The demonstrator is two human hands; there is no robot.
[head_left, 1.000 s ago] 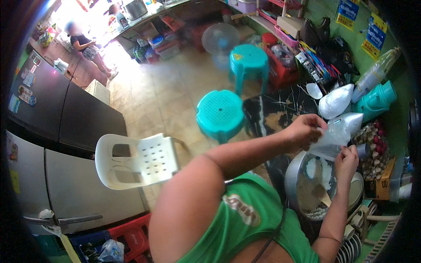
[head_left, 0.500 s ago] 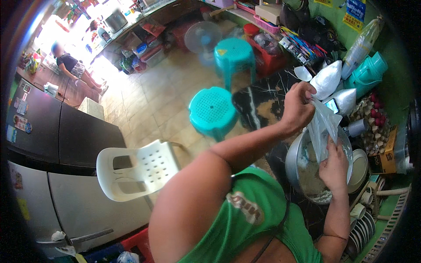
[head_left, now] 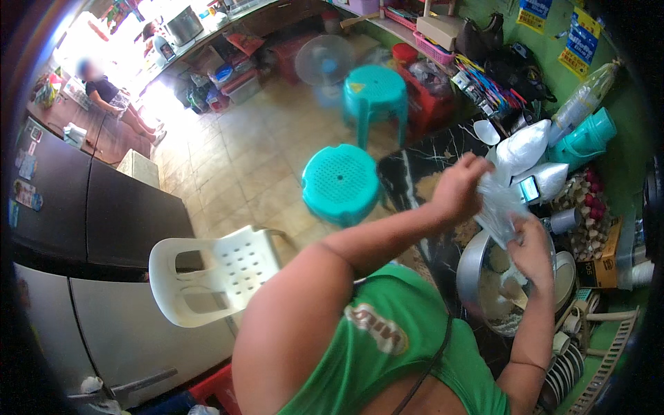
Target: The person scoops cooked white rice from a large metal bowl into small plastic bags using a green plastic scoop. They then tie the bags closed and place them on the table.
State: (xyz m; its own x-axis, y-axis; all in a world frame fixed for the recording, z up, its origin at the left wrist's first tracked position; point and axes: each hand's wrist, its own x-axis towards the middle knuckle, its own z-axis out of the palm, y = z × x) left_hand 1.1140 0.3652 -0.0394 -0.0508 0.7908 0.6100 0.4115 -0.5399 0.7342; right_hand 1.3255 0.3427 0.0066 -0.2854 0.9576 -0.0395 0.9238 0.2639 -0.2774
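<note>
A clear plastic bag (head_left: 499, 202) is stretched between my two hands, above the near side of the black marbled table. My left hand (head_left: 462, 188) is closed on its upper left end. The lower right end is pinched in my right hand (head_left: 531, 247), which is over the metal basin (head_left: 472, 266). Inside the basin lie a greyish-brown mass and some white powder, with a pale spoon-like tool (head_left: 513, 290) partly hidden by my right forearm. The bag looks limp, and I cannot make out anything in it.
Filled white plastic bags (head_left: 523, 147), a phone (head_left: 529, 189), a teal pitcher (head_left: 584, 138) and egg trays (head_left: 577, 207) crowd the wall side. A dish rack (head_left: 609, 346) stands near right. Teal stools (head_left: 340, 181) and a white chair (head_left: 242, 266) are left. Another person (head_left: 107, 97) is far off.
My left hand has come down nearer my right hand. The bag, hanging open over the basin before, is now bunched and drawn between both hands. The spoon-like tool has come into sight.
</note>
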